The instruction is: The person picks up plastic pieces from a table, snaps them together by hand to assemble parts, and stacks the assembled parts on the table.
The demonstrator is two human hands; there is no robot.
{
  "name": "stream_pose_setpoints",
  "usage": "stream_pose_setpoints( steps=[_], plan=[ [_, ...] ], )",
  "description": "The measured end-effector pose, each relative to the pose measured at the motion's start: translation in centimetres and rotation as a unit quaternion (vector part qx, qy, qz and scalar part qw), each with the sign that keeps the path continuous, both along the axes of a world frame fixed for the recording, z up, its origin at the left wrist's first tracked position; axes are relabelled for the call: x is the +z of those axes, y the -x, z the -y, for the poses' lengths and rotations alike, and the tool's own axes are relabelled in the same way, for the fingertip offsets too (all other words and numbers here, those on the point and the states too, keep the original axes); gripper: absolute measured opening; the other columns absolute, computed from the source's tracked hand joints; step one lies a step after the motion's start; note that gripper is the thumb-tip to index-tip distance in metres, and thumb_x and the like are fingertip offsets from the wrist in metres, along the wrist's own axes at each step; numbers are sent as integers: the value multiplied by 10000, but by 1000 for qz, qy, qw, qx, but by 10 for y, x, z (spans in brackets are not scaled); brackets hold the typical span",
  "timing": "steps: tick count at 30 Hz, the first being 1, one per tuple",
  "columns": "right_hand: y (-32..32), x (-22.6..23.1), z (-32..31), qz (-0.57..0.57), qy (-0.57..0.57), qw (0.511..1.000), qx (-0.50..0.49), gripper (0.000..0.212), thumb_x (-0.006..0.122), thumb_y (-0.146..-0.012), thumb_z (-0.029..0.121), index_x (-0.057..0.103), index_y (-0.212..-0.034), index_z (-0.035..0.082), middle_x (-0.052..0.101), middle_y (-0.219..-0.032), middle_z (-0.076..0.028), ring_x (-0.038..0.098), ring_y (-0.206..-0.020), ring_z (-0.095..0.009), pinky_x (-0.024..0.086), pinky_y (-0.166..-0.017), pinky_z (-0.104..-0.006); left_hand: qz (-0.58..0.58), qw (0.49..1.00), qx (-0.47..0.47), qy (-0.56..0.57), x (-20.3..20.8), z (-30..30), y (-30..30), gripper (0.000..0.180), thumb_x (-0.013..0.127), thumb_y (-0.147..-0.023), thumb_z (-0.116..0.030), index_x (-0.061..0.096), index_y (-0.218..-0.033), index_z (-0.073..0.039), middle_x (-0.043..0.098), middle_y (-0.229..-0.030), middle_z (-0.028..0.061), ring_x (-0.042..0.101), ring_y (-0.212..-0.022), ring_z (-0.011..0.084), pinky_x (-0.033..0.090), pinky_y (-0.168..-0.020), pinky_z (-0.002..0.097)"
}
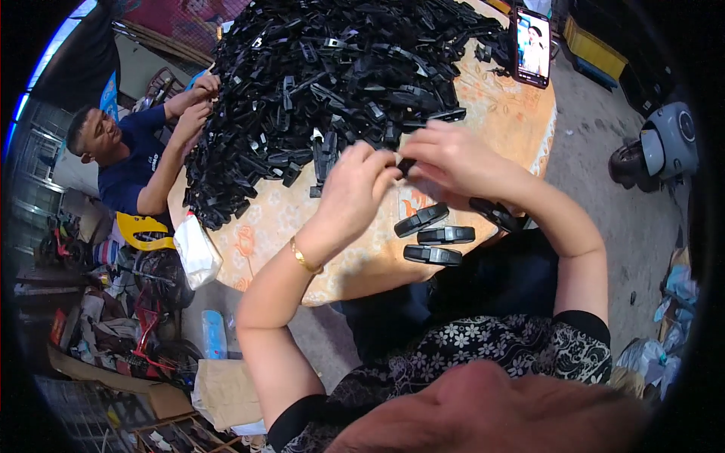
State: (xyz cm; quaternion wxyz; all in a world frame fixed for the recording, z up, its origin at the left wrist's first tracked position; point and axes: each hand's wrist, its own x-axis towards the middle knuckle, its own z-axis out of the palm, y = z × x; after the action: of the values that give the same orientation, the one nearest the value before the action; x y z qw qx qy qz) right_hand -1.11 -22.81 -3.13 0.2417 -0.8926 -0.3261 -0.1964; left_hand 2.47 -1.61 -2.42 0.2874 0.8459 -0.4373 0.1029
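Observation:
Both my hands meet above the near part of the table, fingers bent inward and slightly blurred. Between their fingertips is a small black plastic part (pixel 405 167), mostly hidden by the fingers. My left hand (pixel 353 185) pinches it from one side, and my right hand (pixel 445 157) grips it from the other. Just below the hands lie several oblong black plastic pieces (pixel 445 235), close together near the table edge. One more black piece (pixel 495 214) is partly covered by my right forearm. Beyond my fingers rises a large heap of black plastic parts (pixel 340 83), some with shiny metal bits.
A patterned orange-cream cloth covers the round table (pixel 502 113). At the far right stands a lit phone (pixel 532 47). Across the left side, a co-worker (pixel 128 155) handles parts at the heap's edge. A white bag (pixel 198 253) hangs at the left edge; a scooter (pixel 657 147) stands right.

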Motion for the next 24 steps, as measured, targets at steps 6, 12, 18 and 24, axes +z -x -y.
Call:
stream_pose_setpoints(
  steps=[6, 12, 18, 24],
  plan=[
    [-11, -19, -7, 15, 100, 995, -27, 210, 693, -743, 247, 667, -785, 43, 651, -842, -85, 596, -842, -270, 515, -716, -382, 74, 991, 59, -93, -16, 4, -9, 299, 711, -805, -248, 640, -1024, -57, 571, -918, 122, 547, -894, 306, 471, -756, 393],
    [14, 6, 4, -111, 201, 965, -131, 219, 709, -704, 267, 658, -724, 55, 657, -863, -84, 603, -866, -270, 520, -695, -388, 80, 989, 97, -81, -24, -9, -16, 290, 753, -750, -226, 621, -945, -56, 590, -862, 119, 560, -848, 325, 475, -740, 404],
    [20, 14, 27, -51, 122, 990, -50, 248, 674, -729, 140, 680, -962, 56, 652, -1052, -75, 582, -967, -271, 508, -790, -376, -269, 956, 116, 7, 7, -6, 8, 242, 709, -814, -75, 593, -1017, -13, 571, -685, -8, 496, -606, 37, 421, -551, 217],
    [9, 4, 32, -135, 93, 983, 84, 344, 660, -717, 35, 679, -1059, 56, 641, -1102, -81, 583, -1006, -287, 491, -857, -379, -230, 969, 82, -23, -2, -7, 12, 241, 655, -864, -170, 619, -1016, 13, 604, -619, 93, 576, -544, 250, 473, -586, 369]
  ],
)
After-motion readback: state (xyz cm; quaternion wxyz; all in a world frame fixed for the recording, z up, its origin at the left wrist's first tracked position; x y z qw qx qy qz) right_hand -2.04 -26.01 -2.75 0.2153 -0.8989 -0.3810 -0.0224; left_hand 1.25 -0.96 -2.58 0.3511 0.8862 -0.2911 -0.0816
